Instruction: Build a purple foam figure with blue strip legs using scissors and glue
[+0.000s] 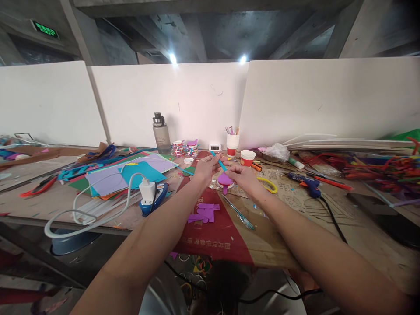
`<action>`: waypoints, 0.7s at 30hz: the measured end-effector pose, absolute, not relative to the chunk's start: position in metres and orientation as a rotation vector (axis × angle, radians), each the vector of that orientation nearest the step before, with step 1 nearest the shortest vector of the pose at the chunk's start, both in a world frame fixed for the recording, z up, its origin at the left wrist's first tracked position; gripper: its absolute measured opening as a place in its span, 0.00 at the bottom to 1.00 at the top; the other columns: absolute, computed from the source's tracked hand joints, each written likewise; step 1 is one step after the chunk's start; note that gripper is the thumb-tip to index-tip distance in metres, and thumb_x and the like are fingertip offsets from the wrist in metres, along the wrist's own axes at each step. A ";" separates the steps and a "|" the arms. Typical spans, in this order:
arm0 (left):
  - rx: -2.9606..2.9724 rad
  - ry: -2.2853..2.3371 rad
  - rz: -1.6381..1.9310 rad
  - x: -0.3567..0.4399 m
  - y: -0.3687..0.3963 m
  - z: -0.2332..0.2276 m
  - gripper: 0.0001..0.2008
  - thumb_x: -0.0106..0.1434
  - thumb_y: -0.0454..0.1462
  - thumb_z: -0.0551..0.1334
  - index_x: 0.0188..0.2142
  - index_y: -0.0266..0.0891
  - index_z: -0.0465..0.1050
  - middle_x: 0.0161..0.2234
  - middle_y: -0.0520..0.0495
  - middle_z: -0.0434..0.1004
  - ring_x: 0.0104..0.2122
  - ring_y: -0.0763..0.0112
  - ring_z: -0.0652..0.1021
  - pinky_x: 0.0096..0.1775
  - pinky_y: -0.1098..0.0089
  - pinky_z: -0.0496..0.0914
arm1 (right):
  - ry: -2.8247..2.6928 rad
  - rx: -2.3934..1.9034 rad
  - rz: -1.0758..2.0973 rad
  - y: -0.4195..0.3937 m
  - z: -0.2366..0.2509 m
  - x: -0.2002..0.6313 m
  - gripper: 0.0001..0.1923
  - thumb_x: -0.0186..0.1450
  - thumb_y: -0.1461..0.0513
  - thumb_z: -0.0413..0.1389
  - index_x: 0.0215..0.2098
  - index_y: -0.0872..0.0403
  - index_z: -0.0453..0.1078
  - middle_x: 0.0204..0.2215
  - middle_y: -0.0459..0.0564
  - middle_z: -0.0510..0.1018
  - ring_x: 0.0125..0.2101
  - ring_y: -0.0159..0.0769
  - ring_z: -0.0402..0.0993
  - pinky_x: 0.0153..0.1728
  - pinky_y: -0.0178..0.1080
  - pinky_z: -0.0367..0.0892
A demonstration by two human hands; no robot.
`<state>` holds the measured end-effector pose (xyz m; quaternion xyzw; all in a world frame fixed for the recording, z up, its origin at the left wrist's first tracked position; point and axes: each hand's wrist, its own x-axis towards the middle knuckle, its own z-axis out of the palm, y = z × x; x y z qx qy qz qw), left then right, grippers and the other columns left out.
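Both my hands hold a narrow blue paper strip (222,166) above the middle of the table. My left hand (207,168) pinches its upper left part. At its lower right end, the fingers of my right hand (242,176) close on it. Just beneath my hands sits a small round piece with a purple top and a purple tab (225,180), partly covered by my right fingers. Nearer to me lie several cut purple paper pieces (205,213). A pen (241,214) rests on the cardboard below my right hand.
Yellow-handled scissors (269,186) and a blue hot glue gun (310,186) with a cord lie to the right. Coloured paper sheets (108,178) and a power strip (154,199) are at left. A bottle (161,135), paper cups (247,157) and a small clock (215,147) stand behind.
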<state>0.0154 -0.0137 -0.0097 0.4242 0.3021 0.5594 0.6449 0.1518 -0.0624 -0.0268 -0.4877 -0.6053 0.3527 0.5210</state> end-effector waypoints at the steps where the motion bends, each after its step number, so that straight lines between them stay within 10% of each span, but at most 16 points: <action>1: 0.965 0.688 1.270 0.015 -0.014 -0.010 0.06 0.60 0.36 0.67 0.32 0.33 0.75 0.30 0.44 0.81 0.26 0.76 0.78 0.27 0.76 0.66 | -1.454 -1.179 0.841 -0.062 -0.027 0.152 0.18 0.50 0.49 0.61 0.21 0.54 0.69 0.18 0.41 0.67 0.21 0.27 0.56 0.24 0.35 0.53; 21: 0.865 0.666 1.297 0.012 -0.014 -0.004 0.04 0.61 0.34 0.65 0.33 0.33 0.75 0.33 0.43 0.82 0.26 0.78 0.78 0.25 0.79 0.67 | -1.404 -1.193 0.904 -0.068 -0.019 0.152 0.16 0.46 0.51 0.63 0.23 0.54 0.70 0.20 0.43 0.71 0.22 0.29 0.60 0.26 0.35 0.56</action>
